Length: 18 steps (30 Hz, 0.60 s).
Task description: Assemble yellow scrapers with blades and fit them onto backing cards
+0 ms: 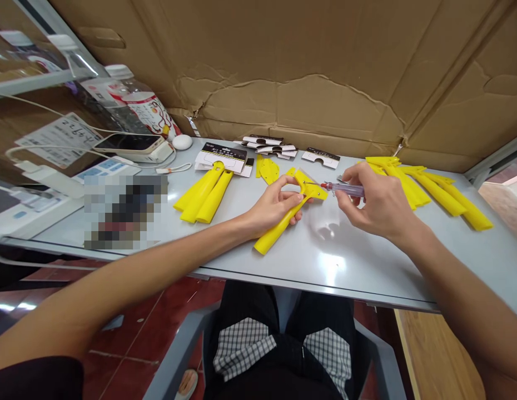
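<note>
My left hand (272, 206) is closed around a yellow plastic scraper-like tool (276, 229), its wide handle end slanting toward the front edge and its forked head pointing away to the right. Closed on the clear purplish handle of a small screwdriver (349, 190), my right hand (379, 204) holds it level. The screwdriver's thin shaft reaches left to the tool's head, close to a small screw; whether the tip touches it I cannot tell. Behind my left hand lie flat yellow plastic pieces (268, 170).
Black-and-white header cards (270, 145) lie at the back. Left are carded yellow tools (202, 194), a phone (129, 143), a white egg-shaped item (182, 142), a power strip (41, 214) and bottles (147, 108). More yellow tools (444, 191) lie right. Cardboard (292, 61) walls the back.
</note>
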### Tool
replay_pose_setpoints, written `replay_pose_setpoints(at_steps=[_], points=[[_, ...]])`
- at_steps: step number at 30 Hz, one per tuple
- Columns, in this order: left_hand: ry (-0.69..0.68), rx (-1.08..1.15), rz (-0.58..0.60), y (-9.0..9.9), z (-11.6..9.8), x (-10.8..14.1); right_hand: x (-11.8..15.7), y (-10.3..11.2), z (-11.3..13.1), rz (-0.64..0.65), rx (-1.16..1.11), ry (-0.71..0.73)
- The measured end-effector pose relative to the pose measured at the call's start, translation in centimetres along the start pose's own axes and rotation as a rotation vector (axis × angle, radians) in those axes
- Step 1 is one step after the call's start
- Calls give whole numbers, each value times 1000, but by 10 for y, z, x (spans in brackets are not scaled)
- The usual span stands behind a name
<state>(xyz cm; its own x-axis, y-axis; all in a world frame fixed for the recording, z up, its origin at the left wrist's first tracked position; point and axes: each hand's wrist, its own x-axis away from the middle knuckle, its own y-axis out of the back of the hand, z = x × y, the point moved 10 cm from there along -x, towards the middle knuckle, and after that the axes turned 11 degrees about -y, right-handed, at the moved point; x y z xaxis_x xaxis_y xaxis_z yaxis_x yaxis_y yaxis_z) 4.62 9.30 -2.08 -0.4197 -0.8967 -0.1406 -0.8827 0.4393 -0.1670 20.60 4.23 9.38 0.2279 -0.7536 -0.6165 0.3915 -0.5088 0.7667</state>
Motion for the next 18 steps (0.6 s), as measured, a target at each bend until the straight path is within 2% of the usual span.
replay_pose_setpoints(at_steps=[7,14,18], points=[[5,13,-2,0,0,1,-1,1,-6,-69,114,-1],[6,27,1,-1,-1,1,0,-3,1,45,-13,-6],[1,27,2,-1,0,1,0,-1,-5,-17,62,-11]])
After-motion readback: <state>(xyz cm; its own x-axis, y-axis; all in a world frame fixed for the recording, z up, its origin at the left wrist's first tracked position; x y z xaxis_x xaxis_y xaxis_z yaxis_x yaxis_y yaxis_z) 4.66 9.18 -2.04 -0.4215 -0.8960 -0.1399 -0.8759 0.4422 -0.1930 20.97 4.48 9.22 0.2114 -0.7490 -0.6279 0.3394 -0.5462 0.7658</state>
